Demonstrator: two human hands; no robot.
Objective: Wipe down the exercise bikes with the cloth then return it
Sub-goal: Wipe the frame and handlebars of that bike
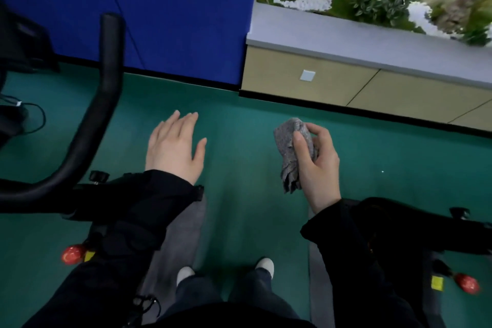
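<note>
A crumpled grey cloth (291,152) hangs from my right hand (316,165), which grips it with curled fingers and thumb over the green floor. To the left, my left hand (174,148) hovers flat with straight fingers and holds nothing. A black exercise bike stands at the left, and its curved black handlebar (106,82) rises just left of my left hand. Part of a second black bike (415,231) shows at the right, below my right forearm.
Red knobs sit low on both bikes (72,253) (467,283). A blue wall panel (159,16) and a beige cabinet (346,85) topped by a planter with greenery and white pebbles stand ahead. My white shoes (265,265) stand on the green floor (239,208) between the bikes.
</note>
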